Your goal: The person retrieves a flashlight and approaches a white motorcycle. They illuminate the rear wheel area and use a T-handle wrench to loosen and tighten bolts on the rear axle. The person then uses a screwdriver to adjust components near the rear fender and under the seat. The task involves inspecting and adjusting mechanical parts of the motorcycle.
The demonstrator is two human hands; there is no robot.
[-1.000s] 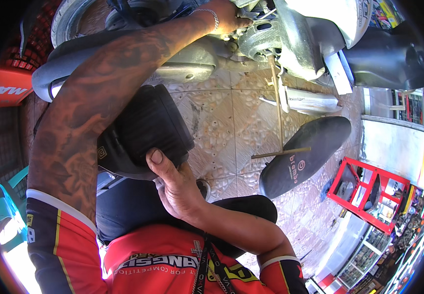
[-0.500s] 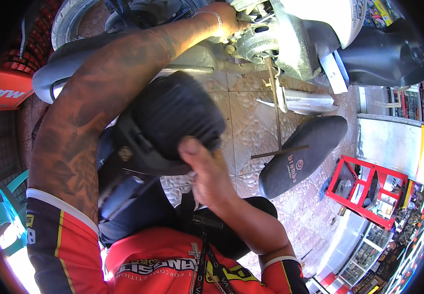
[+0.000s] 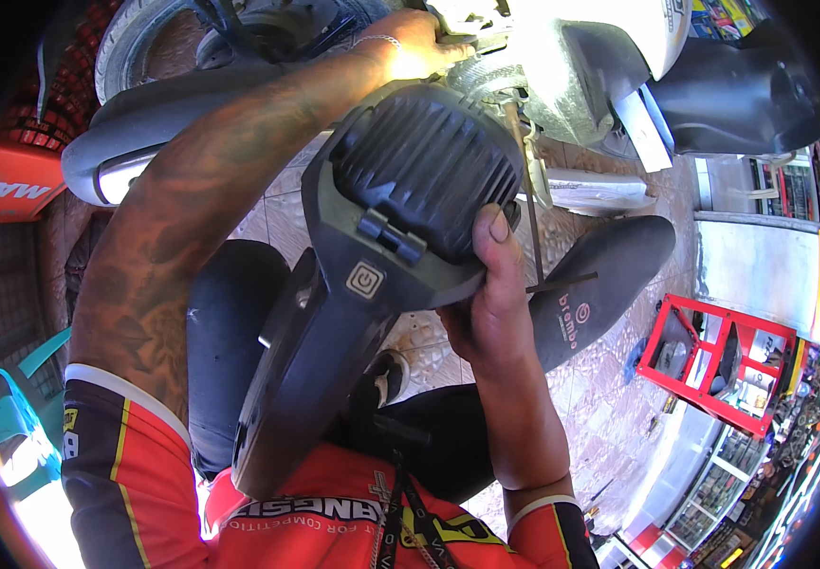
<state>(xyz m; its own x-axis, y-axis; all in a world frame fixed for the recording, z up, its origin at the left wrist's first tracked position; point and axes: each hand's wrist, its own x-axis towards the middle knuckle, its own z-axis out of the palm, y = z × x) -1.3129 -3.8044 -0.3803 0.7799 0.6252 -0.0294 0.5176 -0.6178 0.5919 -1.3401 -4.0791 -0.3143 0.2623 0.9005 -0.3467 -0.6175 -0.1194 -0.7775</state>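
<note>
Black ribbed lamp point(image 3: 377, 256), now farther forward

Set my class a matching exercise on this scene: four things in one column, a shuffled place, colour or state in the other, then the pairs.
1. left hand
2. ribbed device
3. long dark pad
4. chair

A. lying on the tiled floor
B. teal
C. gripped by the right hand
D. at brightly lit machine parts

Pairs: 1-D, 2-C, 3-A, 4-B
</note>
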